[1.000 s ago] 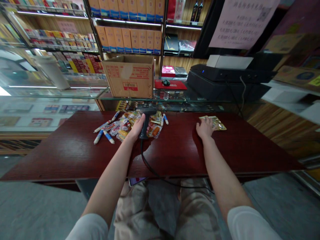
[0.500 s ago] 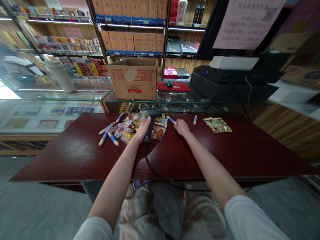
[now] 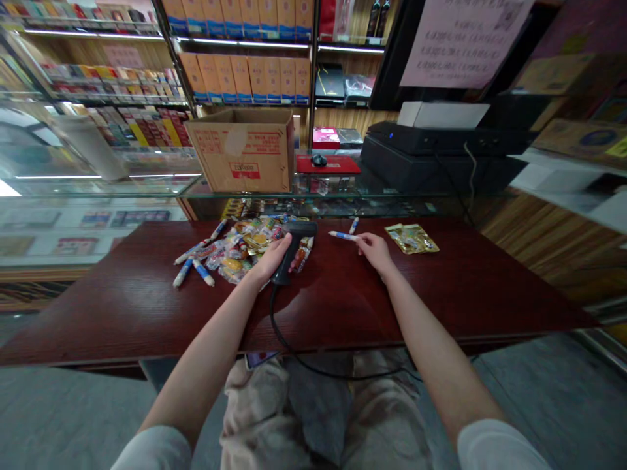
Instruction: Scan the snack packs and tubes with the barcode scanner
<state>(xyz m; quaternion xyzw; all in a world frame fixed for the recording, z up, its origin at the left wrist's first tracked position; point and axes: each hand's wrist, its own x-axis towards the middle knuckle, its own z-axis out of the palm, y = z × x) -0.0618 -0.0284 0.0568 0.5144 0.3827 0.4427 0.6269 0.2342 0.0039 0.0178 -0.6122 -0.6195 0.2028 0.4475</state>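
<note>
My left hand (image 3: 273, 257) is wrapped round the grip of a black corded barcode scanner (image 3: 292, 243), lifted with its head pointing right. My right hand (image 3: 375, 250) pinches one end of a white-and-blue tube (image 3: 342, 235) just right of the scanner's head. A pile of small snack packets (image 3: 241, 249) lies left of the scanner, with several more white-and-blue tubes (image 3: 192, 263) beside it. Another single tube (image 3: 353, 226) lies behind my right hand. Gold packets (image 3: 411, 237) lie further right on the dark red table (image 3: 147, 307).
Behind the table runs a glass counter (image 3: 343, 192) carrying a cardboard box (image 3: 242, 150), a red mouse pad with a mouse (image 3: 326, 163) and a black till machine (image 3: 441, 153). Stocked shelves (image 3: 245, 72) fill the back wall. The scanner cable (image 3: 304, 356) hangs over the table's near edge.
My right hand left the gold packets, moved left, and picked up a tube from beside the pile. My left hand has raised the scanner off the table.
</note>
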